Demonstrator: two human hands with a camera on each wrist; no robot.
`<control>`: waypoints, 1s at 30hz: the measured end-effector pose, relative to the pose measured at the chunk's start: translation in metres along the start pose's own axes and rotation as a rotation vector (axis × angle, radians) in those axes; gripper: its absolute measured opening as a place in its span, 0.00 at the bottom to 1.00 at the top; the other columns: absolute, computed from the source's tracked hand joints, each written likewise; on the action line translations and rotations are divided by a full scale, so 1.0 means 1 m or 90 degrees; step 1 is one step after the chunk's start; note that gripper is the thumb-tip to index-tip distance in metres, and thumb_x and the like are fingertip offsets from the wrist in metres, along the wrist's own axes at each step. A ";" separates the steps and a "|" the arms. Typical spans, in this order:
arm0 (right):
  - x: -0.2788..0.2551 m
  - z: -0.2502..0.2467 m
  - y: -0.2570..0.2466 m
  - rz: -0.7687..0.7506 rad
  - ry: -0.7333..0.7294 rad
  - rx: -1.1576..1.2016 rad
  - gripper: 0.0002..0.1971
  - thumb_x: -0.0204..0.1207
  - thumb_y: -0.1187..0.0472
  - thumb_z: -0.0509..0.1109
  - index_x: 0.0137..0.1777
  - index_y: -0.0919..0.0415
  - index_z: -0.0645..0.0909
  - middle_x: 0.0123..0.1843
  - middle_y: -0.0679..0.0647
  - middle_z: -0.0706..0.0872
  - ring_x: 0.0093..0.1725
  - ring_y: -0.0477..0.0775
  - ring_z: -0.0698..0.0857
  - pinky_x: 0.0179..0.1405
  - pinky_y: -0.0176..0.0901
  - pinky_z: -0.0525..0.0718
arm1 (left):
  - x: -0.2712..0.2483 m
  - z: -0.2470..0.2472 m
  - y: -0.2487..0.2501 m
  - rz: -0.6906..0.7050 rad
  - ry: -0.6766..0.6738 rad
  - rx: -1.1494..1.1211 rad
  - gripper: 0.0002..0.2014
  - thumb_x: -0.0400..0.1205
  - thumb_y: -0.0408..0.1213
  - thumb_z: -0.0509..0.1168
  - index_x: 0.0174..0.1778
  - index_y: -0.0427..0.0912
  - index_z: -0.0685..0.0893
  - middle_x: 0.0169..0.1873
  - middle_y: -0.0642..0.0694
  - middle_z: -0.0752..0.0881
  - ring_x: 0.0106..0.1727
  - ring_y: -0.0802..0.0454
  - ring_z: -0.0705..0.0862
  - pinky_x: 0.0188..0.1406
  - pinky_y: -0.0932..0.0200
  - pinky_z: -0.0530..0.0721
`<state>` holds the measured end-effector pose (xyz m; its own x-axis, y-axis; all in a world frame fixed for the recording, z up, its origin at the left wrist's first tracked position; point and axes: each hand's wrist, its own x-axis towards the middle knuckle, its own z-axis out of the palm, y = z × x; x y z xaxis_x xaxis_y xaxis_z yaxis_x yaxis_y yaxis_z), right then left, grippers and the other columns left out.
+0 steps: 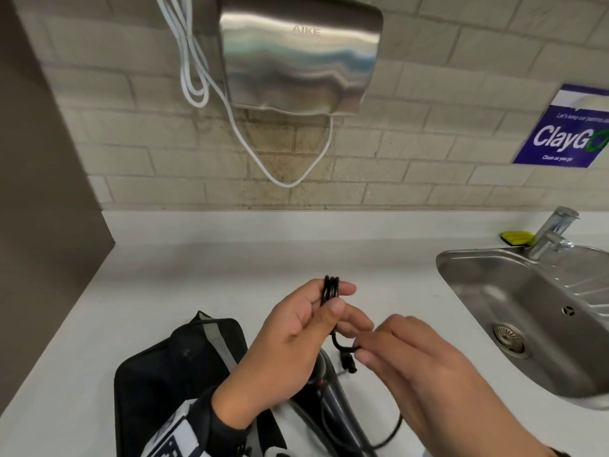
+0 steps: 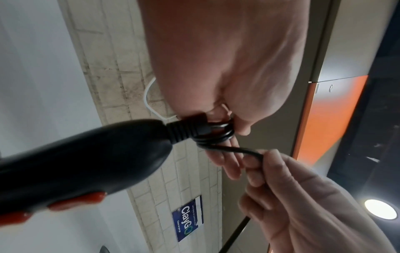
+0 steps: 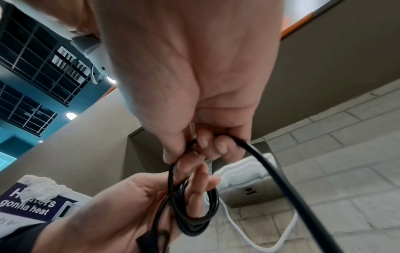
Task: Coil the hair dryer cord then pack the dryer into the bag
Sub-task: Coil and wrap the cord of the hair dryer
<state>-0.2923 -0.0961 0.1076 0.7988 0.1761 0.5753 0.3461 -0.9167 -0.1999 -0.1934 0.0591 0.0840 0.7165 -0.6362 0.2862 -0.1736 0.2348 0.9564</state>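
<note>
My left hand (image 1: 339,296) pinches a small coil of black cord (image 1: 330,288) between thumb and fingers, with several loops round the fingers (image 3: 195,191). Just to its right, my right hand (image 1: 361,349) pinches the loose run of cord (image 3: 279,178) that leads off the coil (image 3: 194,210). The black hair dryer (image 1: 324,387) lies under the hands, partly over the open black bag (image 1: 184,361). Its handle with red switches (image 2: 82,200) fills the left wrist view, and the cord leaves the strain relief (image 2: 179,131) into the coil (image 2: 218,137). The rest of the cord trails toward me (image 1: 392,433).
A white counter (image 1: 197,275) runs back to a tiled wall. A steel sink (image 1: 494,291) with a tap (image 1: 553,232) and a yellow sponge (image 1: 517,238) is at the right. A steel hand dryer (image 1: 296,54) with a hanging white cable (image 1: 250,153) is mounted above.
</note>
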 end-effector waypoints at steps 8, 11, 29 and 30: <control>0.027 -0.009 0.010 -0.023 0.051 0.189 0.09 0.73 0.53 0.76 0.43 0.59 0.89 0.35 0.48 0.82 0.34 0.35 0.77 0.40 0.23 0.74 | -0.002 -0.006 0.008 -0.001 -0.166 -0.032 0.17 0.89 0.36 0.51 0.58 0.25 0.78 0.47 0.31 0.90 0.50 0.37 0.90 0.60 0.41 0.84; 0.036 -0.007 0.016 0.004 0.070 0.239 0.10 0.68 0.51 0.79 0.38 0.57 0.89 0.33 0.50 0.83 0.28 0.45 0.76 0.30 0.28 0.73 | -0.002 -0.012 0.009 -0.011 -0.220 -0.076 0.14 0.88 0.33 0.51 0.55 0.26 0.77 0.46 0.34 0.89 0.47 0.40 0.89 0.56 0.44 0.84; 0.018 0.020 0.032 0.243 -0.187 0.705 0.21 0.77 0.39 0.66 0.58 0.53 0.85 0.40 0.47 0.85 0.33 0.49 0.73 0.34 0.39 0.77 | 0.001 -0.025 0.001 -0.055 -0.309 -0.189 0.09 0.84 0.31 0.55 0.53 0.37 0.80 0.36 0.48 0.90 0.32 0.55 0.88 0.43 0.58 0.82; 0.018 0.019 0.032 0.244 -0.195 0.710 0.20 0.77 0.39 0.67 0.57 0.54 0.85 0.40 0.46 0.85 0.34 0.50 0.74 0.34 0.39 0.77 | 0.001 -0.026 0.000 -0.054 -0.310 -0.196 0.09 0.84 0.31 0.56 0.53 0.37 0.80 0.36 0.49 0.90 0.32 0.55 0.88 0.43 0.59 0.83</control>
<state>-0.2575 -0.1155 0.0961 0.9727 0.1779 0.1488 0.1752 -0.1433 -0.9740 -0.1752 0.0771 0.0830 0.3141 -0.9094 0.2726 0.1281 0.3250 0.9370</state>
